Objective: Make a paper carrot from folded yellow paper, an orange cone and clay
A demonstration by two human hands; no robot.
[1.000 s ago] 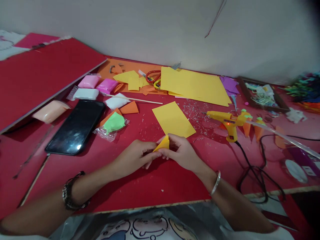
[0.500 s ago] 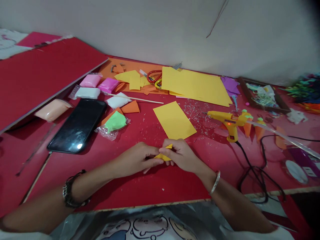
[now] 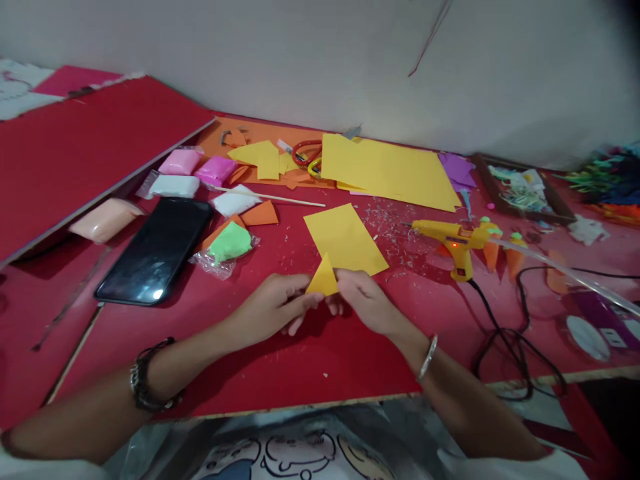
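Between my hands is a small yellow paper piece (image 3: 324, 279), shaped like a triangle or cone with its point away from me. My left hand (image 3: 283, 303) grips its left side, thumb on the near edge. On its right side, my right hand (image 3: 365, 299) has its fingers closed against the paper; some fingertips are hidden behind it. Just beyond my hands lies a flat yellow paper sheet (image 3: 345, 237) on the red table (image 3: 280, 373). The held piece overlaps this sheet's near edge in view.
A yellow glue gun (image 3: 453, 243) with its light on stands at right, its black cable (image 3: 493, 327) looping toward the table edge. Left are a phone (image 3: 155, 253) and several clay packets (image 3: 175, 187). Behind lie scissors (image 3: 306, 155), large yellow sheets (image 3: 390, 170) and a thin stick (image 3: 280, 197).
The yellow piece has been turned so its triangular face shows with the point upward. My right fingers have shifted from over it to its right side.
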